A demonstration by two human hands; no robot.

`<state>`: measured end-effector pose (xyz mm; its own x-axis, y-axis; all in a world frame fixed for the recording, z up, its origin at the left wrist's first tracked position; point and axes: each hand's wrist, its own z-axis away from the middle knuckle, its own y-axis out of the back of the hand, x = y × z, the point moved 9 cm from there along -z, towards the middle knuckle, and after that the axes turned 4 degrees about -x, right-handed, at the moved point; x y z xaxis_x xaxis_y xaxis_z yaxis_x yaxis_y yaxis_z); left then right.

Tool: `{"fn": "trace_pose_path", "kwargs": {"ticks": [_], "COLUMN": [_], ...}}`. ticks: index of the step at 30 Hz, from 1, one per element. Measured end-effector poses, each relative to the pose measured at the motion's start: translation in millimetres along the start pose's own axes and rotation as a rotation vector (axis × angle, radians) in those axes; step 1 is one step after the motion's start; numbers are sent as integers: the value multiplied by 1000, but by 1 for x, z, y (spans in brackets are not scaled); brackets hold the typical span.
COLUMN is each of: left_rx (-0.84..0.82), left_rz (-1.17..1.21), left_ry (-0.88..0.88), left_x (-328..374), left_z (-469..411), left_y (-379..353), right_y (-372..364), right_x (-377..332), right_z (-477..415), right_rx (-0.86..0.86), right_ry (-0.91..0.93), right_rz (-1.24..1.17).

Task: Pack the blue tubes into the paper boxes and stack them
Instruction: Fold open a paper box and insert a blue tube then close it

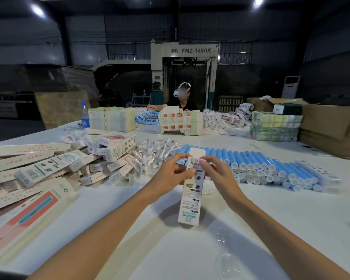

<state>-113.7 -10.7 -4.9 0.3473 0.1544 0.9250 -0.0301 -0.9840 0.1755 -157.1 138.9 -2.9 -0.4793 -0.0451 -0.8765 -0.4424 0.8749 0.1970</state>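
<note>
Task looks midway. Left hand (171,172) and right hand (218,172) both pinch upper end of 1 paper box (191,199), held above white table (190,249). Top flap (197,152) stands open. Box contents: cannot tell. Heap of boxes (49,164) at left, loose, not neatly stacked. Many blue tubes (271,166) unpacked, piled just behind hands. Flap closing and stacking left.

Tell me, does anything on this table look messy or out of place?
Yes: the paper boxes at the left lie criss-crossed in a loose heap, not a stack, while the blue tubes at the right sit in neat rows.
</note>
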Motion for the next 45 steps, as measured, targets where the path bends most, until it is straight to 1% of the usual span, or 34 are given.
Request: {"fn": "trace_pose_path", "kwargs": {"ticks": [3,5,8,12,14,18,22,24,27,30,34,39,43,45], "left_rx": [-3,-18,-26,-23,-26,-4,15,19,24,22,21,12,5,9], "left_rz": [52,89,138,139,133,132,130,129,117,106,101,94,103,88], "left_ry": [-13,-17,-19,-15,-15,-7,-4,-10,-16,-21,-27,-69,-103,-102], "left_x": [-2,-9,-18,-21,-20,-20,-20,-19,-18,-18,-17,-12,-6,-6], "left_z": [-7,-7,-2,3,6,9,10,10,10,11,11,13,14,14], "left_y": [-16,-25,-30,-27,-27,-27,-27,-27,-27,-27,-25,-26,-26,-25], "right_y": [24,33,37,34,33,33,30,28,26,26,25,25,24,23], "right_x": [-6,-3,8,14,11,-6,-15,-15,-12,-12,0,11,14,13], "right_z": [-3,-5,-9,-15,-16,-12,-13,-12,-9,-8,-10,-9,-11,-13], "right_rx": [141,166,116,46,38,48,19,-1,-29,-15,-30,-2,-15,-35], "right_ry": [75,94,42,-2,30,163,186,158,66,45,-70,-232,-275,-273], "right_rz": [-97,-135,-125,-126,-54,106,132,70,-74,-108,-157,-391,-424,-402]}}
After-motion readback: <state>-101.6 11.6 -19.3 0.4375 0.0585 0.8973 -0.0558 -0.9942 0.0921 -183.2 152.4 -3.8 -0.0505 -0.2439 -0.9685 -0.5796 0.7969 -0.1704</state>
